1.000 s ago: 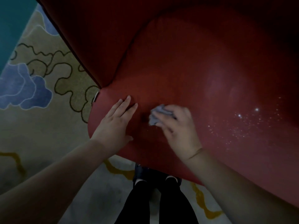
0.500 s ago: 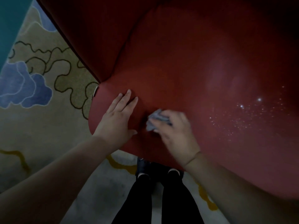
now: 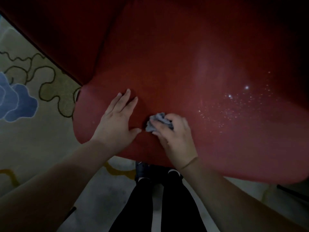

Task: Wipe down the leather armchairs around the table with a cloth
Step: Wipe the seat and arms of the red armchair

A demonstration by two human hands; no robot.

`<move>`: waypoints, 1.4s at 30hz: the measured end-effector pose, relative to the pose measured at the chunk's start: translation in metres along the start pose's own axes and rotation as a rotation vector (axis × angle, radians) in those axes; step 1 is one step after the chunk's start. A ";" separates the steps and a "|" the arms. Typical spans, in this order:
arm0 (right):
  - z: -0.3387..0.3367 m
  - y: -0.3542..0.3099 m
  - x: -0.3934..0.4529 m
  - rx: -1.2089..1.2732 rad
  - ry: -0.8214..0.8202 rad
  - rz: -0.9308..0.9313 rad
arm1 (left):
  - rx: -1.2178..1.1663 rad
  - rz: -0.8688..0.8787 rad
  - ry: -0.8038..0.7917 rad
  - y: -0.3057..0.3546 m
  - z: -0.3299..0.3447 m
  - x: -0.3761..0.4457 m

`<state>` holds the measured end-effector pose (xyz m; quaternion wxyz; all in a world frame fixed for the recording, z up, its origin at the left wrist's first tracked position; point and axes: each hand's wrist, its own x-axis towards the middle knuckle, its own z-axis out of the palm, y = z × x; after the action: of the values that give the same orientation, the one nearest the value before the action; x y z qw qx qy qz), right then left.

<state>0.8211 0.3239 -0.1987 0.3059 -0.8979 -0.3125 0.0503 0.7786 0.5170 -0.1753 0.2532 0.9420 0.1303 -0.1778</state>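
Since the earlier frames, the right hand (image 3: 177,139) has drawn the cloth (image 3: 156,122) a little back toward the front edge of the seat and nearer the left thumb, while the left hand (image 3: 117,121) has stayed planted in the same spot. That left hand lies flat on the red leather armchair (image 3: 167,72), fingers straight and pressed to the cushion near its front left corner, holding nothing. The right hand's grip is closed around the grey cloth, which is bunched into a wad under the fingertips and pressed onto the seat just beside the left thumb.

Wiping of this seat cushion appears to be under way, with short strokes worked over the front left part. To the right, a scatter of bright specks (image 3: 237,104) shows on the leather, probably droplets or dust, though the dim light leaves that unclear. My judgement is that the next move calls for carrying the cloth rightward across that speckled patch, keeping pressure even. A patterned carpet (image 3: 33,101) lies under the chair.
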 end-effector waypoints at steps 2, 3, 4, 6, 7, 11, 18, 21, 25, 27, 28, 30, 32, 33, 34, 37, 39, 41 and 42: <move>-0.008 0.017 0.000 -0.016 0.053 0.084 | -0.005 0.009 -0.013 0.008 0.001 0.005; -0.014 0.028 0.000 -0.026 0.104 0.133 | -0.009 0.008 -0.019 0.012 0.000 0.008; -0.021 0.038 -0.001 -0.033 0.151 0.174 | -0.010 0.008 -0.025 0.016 0.000 0.010; -0.032 0.054 -0.001 -0.011 0.232 0.246 | -0.002 0.015 -0.030 0.024 -0.001 0.014; -0.036 0.058 0.000 0.007 0.268 0.270 | 0.003 0.020 -0.031 0.028 -0.001 0.017; -0.034 0.058 0.005 0.005 0.235 0.181 | 0.014 0.049 -0.043 0.049 0.002 0.028; -0.066 0.104 0.012 -0.153 0.305 0.342 | 0.043 0.116 -0.070 0.068 0.007 0.040; -0.069 0.099 0.015 -0.118 0.361 0.343 | 0.062 0.106 -0.067 0.073 0.008 0.046; -0.055 0.083 0.010 -0.116 0.188 0.134 | 0.028 0.116 -0.051 0.088 0.014 0.050; -0.065 0.099 0.013 -0.172 0.161 0.113 | 0.024 0.140 -0.063 0.095 0.018 0.051; -0.074 0.111 0.015 -0.196 0.193 0.158 | 0.032 0.155 -0.076 0.099 0.019 0.052; -0.095 0.137 0.020 -0.261 0.295 0.275 | 0.042 0.169 -0.093 0.105 0.022 0.053; -0.112 0.156 0.026 -0.265 0.354 0.365 | 0.041 0.165 -0.102 0.111 0.023 0.055; -0.115 0.158 0.028 -0.234 0.370 0.371 | 0.040 0.163 -0.102 0.115 0.024 0.057; -0.114 0.155 0.029 -0.198 0.379 0.338 | 0.038 0.163 -0.096 0.118 0.025 0.058; -0.092 0.128 0.024 -0.142 0.241 0.129 | 0.045 0.169 -0.082 0.129 0.029 0.064; -0.085 0.121 0.017 -0.178 0.106 0.041 | 0.064 0.182 -0.088 0.134 0.032 0.067; -0.093 0.137 0.020 -0.201 0.147 0.119 | 0.095 0.197 -0.103 0.139 0.035 0.071; -0.099 0.147 0.024 -0.198 0.210 0.196 | 0.106 0.199 -0.106 0.141 0.036 0.072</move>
<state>0.9457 0.1965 -0.2017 0.2407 -0.9502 -0.1929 -0.0453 0.8814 0.3908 -0.1729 0.2262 0.9515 0.0128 -0.2080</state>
